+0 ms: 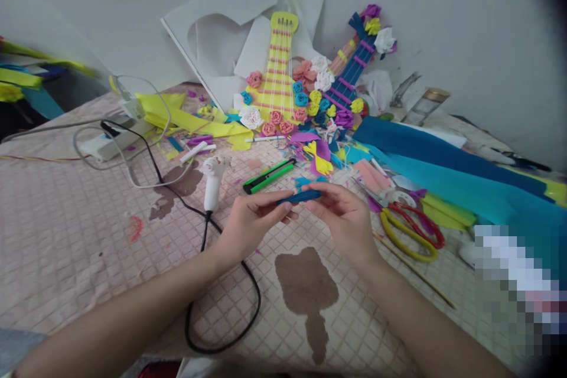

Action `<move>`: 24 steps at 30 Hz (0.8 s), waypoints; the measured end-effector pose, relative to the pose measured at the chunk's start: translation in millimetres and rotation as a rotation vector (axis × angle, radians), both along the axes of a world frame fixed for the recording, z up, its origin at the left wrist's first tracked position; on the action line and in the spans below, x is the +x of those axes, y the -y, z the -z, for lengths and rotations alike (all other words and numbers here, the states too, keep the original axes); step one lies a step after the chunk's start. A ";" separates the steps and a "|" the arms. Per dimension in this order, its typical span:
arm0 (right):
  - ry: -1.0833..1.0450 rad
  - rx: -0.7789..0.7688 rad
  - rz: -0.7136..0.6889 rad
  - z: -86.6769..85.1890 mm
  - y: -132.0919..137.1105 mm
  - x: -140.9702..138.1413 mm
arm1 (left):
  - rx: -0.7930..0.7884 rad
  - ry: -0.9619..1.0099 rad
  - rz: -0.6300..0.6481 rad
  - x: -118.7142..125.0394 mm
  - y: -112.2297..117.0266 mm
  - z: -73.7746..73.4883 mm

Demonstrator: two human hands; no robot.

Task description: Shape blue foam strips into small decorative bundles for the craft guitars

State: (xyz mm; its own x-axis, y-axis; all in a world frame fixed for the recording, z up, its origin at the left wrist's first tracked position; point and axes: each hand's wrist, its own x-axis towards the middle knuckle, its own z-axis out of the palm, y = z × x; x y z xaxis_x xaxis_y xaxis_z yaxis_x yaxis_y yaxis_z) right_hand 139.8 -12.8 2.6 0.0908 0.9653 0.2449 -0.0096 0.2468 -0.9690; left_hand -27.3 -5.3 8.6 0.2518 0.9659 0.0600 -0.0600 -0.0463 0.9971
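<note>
A small dark blue piece of folded crepe paper (305, 195) is stretched between my two hands above the middle of the table. My left hand (259, 215) pinches its left end between thumb and fingers. On the right end, my right hand (343, 212) grips it the same way. Just beyond my hands lies a green and black utility knife (269, 176). A white hot glue gun (213, 183) stands left of my left hand, its black cord looping below. Scissors (410, 230) with red and yellow handles lie right of my right hand.
A yellow paper guitar (279, 80) with paper flowers leans at the back, beside a blue one (349, 80). Blue crepe sheets (443, 159) cover the right side. A white power strip (110, 139) with cables sits left. A thin stick (416, 271) lies near the scissors.
</note>
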 end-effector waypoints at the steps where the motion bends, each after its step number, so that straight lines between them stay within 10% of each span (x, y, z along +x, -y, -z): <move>1: 0.037 0.008 0.014 -1.8 0.9 0.0 | 0.006 0.007 0.004 -0.1 0.1 0.4; 24: -0.037 0.120 0.192 -1.0 7.3 -5.4 | 0.137 -0.038 -0.052 -1.9 6.2 6.1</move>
State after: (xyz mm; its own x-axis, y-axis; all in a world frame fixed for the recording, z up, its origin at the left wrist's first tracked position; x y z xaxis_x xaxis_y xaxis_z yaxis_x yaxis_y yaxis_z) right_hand 134.4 -20.1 3.6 0.2810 0.8937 0.3496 0.0137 0.3605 -0.9326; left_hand -29.2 -11.5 2.5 0.2067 0.9611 0.1831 -0.0164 -0.1837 0.9828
